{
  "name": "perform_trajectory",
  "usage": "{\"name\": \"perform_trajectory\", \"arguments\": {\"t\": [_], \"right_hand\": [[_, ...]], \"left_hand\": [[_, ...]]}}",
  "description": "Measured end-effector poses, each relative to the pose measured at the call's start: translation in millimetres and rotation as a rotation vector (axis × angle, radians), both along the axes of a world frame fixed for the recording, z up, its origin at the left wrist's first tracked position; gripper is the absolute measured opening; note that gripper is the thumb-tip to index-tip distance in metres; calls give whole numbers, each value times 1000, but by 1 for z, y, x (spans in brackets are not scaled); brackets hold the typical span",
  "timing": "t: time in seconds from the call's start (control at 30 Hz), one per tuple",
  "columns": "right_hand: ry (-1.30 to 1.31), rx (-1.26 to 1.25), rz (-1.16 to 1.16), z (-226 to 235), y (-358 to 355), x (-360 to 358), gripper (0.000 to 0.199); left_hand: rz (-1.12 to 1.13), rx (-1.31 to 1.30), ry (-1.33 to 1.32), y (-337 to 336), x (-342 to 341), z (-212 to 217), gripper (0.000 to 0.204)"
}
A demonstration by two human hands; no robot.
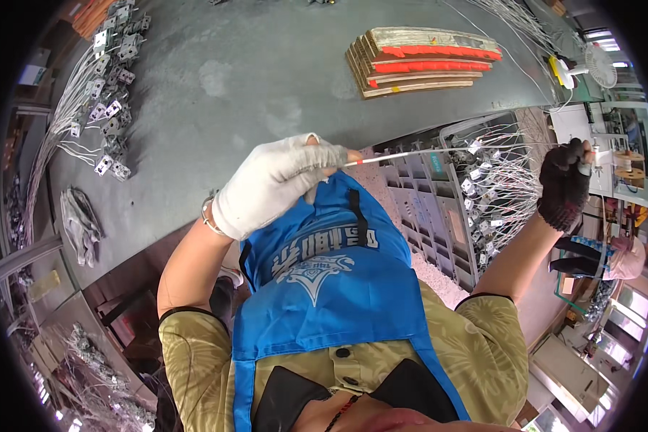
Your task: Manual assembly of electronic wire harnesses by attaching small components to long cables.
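My left hand (277, 180), in a white glove, pinches one end of a thin white wire (439, 153). My right hand (565, 183), in a dark glove, grips the other end at three o'clock, so the wire runs taut between them. Below it a grey rack (439, 209) holds more wired connectors (493, 194). Cardboard strips (421, 61) lie at twelve o'clock on the grey table (252, 79).

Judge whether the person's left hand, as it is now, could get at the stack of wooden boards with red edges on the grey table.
Probably not at once. The left hand in its white glove is closed on a white wire stretched across to the right hand, and the boards lie well beyond it across the grey table.
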State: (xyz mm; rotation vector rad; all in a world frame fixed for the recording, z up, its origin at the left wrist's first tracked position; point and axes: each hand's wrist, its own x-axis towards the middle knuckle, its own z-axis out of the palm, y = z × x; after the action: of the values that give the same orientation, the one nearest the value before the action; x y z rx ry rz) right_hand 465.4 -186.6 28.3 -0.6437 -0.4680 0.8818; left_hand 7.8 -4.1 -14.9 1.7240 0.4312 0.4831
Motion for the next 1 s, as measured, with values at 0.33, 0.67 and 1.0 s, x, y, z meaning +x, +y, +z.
{"name": "perform_trajectory", "arguments": {"t": [0.33,0.67,1.0], "right_hand": [[20,-51,26,-29,9,7,23],[-86,-18,63,-28,-12,54,19],[-892,-994,-876,-30,-131,266,39]], "left_hand": [[125,161,209,8,1,-6,25],[50,487,483,10,23,-19,14],[-161,190,-30,-61,250,-48,31]]}}
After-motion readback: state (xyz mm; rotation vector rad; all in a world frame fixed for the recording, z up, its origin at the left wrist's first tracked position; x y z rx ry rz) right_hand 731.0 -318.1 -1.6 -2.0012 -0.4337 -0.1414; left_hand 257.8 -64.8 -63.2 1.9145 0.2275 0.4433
